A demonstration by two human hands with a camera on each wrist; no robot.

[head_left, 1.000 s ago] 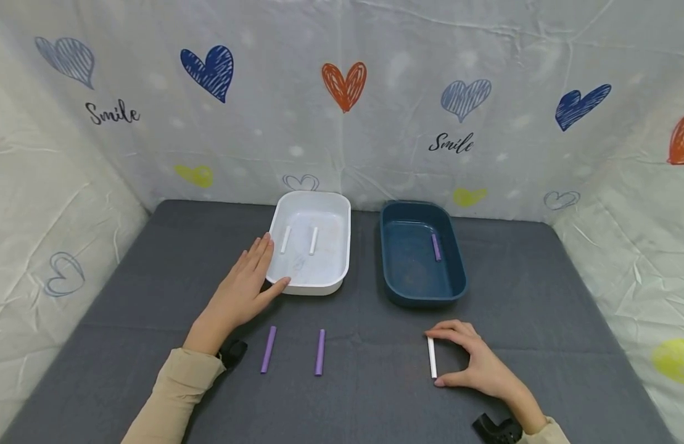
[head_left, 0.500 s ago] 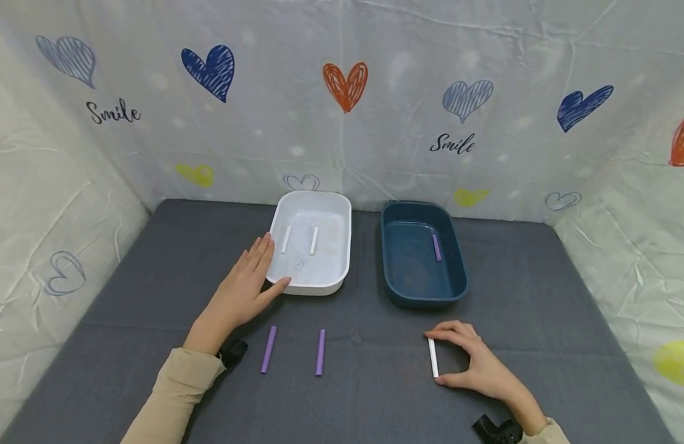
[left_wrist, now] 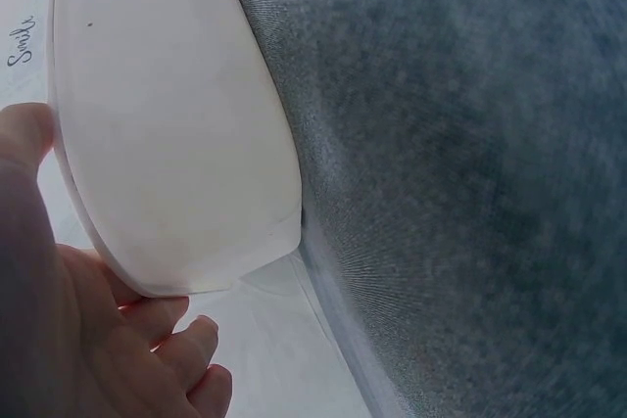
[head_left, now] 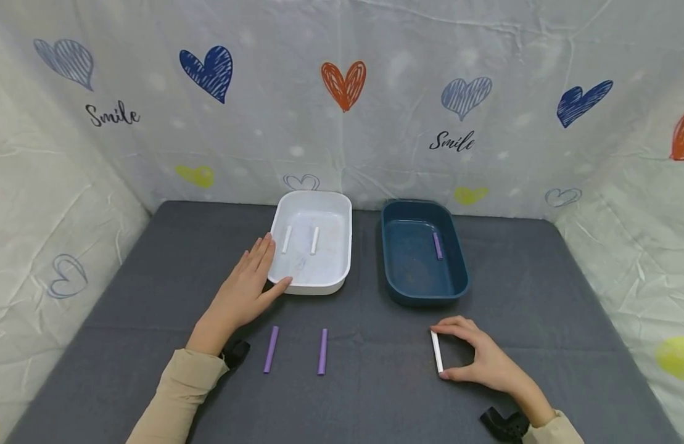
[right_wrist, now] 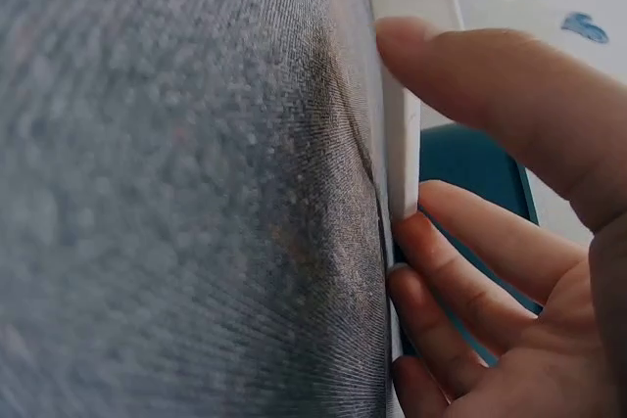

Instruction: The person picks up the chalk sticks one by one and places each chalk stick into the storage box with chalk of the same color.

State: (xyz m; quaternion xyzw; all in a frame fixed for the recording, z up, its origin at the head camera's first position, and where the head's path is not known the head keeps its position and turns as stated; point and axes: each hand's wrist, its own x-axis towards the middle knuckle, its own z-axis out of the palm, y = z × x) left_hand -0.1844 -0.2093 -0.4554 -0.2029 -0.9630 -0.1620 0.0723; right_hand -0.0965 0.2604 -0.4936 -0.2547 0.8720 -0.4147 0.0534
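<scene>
My right hand (head_left: pixel 483 357) pinches a white stick of chalk (head_left: pixel 436 352) end to end between thumb and fingertips, low over the table in front of the blue tray (head_left: pixel 425 296). In the right wrist view, that white chalk (right_wrist: pixel 407 144) spans from the thumb down to the fingers. My left hand (head_left: pixel 238 296) lies with straight fingers along the left rim of the white tray (head_left: pixel 314 290), its thumb at the near corner. The left wrist view shows the tray's outer wall (left_wrist: pixel 176 124) beside the thumb and fingers.
Two purple chalk sticks (head_left: pixel 271 349) lie on the grey table cloth (head_left: pixel 375 394) between the hands. Inside the white tray are two white chalk sticks (head_left: pixel 314 240). One purple chalk stick (head_left: pixel 437 245) lies in the blue tray. A heart-patterned curtain (head_left: pixel 397 148) stands behind.
My right hand has shifted slightly right and away from me with the white chalk, which now tilts a little more. The left hand stays at the white tray.
</scene>
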